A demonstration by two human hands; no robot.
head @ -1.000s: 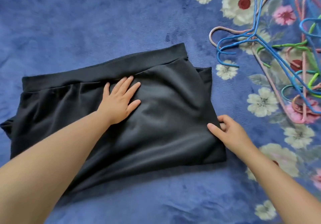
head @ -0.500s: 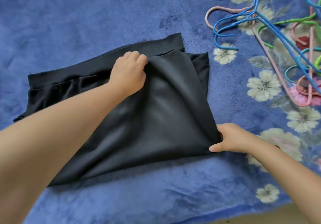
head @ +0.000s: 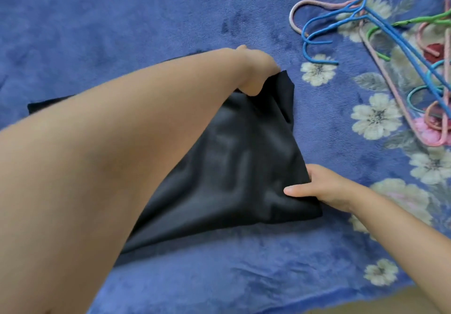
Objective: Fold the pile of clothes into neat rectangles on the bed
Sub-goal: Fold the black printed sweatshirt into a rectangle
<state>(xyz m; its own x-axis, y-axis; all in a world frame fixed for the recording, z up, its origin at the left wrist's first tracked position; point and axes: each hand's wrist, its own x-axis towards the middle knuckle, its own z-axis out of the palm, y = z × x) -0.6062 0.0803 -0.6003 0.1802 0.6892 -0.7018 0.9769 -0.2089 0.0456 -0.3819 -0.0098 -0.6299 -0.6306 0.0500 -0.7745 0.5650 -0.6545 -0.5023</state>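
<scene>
Black garment [head: 239,172] lies partly folded on the blue flowered blanket [head: 122,21] that covers the bed, roughly centre frame, its left part hidden under the left forearm. Left hand [head: 256,69] reaches across to the garment's far right corner, fingers curled down and gripping the cloth there; fingertips are hidden by the fabric and the wrist. Right hand [head: 317,187] is at the garment's near right edge, thumb lying on top of the cloth, fingers tucked under the edge, pinching it. The cloth between the two hands is a bit blurred, with soft creases. Bunch of wire hangers [head: 390,45], blue, pink and green, lies tangled on the blanket at upper right, well apart from the garment. A strip of tan floor [head: 366,301] shows past the blanket's near edge at lower right.
</scene>
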